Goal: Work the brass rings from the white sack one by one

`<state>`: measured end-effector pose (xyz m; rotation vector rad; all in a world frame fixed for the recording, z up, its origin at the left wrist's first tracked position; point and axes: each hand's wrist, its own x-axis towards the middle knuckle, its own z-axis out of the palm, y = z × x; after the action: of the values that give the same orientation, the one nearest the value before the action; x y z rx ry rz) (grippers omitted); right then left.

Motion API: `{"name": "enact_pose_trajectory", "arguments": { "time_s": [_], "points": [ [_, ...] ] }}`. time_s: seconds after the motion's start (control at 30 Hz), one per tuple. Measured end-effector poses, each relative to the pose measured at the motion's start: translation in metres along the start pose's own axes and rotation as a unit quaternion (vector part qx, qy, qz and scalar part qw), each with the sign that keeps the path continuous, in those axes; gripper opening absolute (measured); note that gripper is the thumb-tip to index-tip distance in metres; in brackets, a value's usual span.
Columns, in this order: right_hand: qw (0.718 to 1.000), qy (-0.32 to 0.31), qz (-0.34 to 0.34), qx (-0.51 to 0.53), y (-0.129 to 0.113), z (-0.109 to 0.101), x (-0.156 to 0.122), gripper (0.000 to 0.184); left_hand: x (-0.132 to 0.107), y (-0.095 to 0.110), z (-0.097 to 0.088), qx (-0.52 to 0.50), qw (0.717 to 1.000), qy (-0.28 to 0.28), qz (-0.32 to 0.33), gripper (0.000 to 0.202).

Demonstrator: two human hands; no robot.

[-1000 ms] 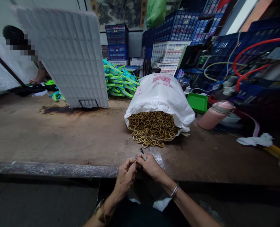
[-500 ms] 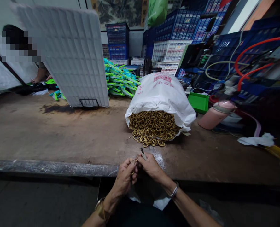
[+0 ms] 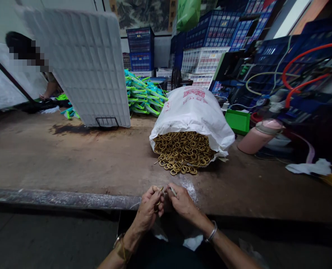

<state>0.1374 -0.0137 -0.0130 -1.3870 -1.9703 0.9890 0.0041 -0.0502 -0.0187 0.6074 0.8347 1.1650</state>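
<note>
At the table's front edge, my left hand (image 3: pixel 146 210) pinches a brass-coloured ring (image 3: pixel 162 189) between thumb and fingers. Another ring (image 3: pixel 157 203) shows lower down in the same fingers. A small grey tool (image 3: pixel 173 191) is in my right hand (image 3: pixel 184 203), with the fingers closed round it; its exact kind is unclear. The two hands are close together with a narrow gap between them. Just beyond lies a white woven sack (image 3: pixel 192 112) on its side, its mouth toward me. Many more brass-coloured rings (image 3: pixel 184 149) fill it and spill onto the wooden table (image 3: pixel 98 160).
A quilted white panel (image 3: pixel 79 67) leans upright at left, with a person's arm (image 3: pixel 50 87) behind it. Green and turquoise items (image 3: pixel 145 93) are piled beyond. To the right are a green tray (image 3: pixel 238 121), a pink bottle (image 3: pixel 260 136) and red hoses (image 3: pixel 291 71). Stacked crates (image 3: pixel 205 59) line the back.
My right hand has drawn slightly away from the left, and the tool now lies lower with its dark tip no longer visible. The left hand still holds its rings.
</note>
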Motion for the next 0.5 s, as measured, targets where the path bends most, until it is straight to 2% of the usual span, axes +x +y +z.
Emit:
{"name": "enact_pose_trajectory", "arguments": {
  "time_s": [0.07, 0.17, 0.37, 0.5],
  "points": [
    [0.998, -0.029, -0.027, -0.053, -0.0002, -0.0003, -0.0036, 0.016, 0.0015, -0.001, -0.0012, 0.008, 1.0, -0.003, 0.012, 0.029],
    [0.993, -0.043, -0.04, -0.099, -0.0011, 0.0005, -0.0061, 0.02, 0.0019, -0.0029, -0.0013, 0.029, 0.999, -0.006, 0.023, 0.028],
    [0.989, -0.049, -0.032, -0.139, -0.0041, -0.0002, -0.0055, 0.025, -0.0001, -0.0006, 0.0034, 0.075, 0.997, 0.007, 0.027, 0.032],
    [0.986, -0.061, -0.027, -0.153, -0.0092, -0.0016, -0.0057, 0.025, 0.001, -0.003, 0.0002, 0.105, 0.994, 0.017, 0.037, 0.032]
  ]
}}
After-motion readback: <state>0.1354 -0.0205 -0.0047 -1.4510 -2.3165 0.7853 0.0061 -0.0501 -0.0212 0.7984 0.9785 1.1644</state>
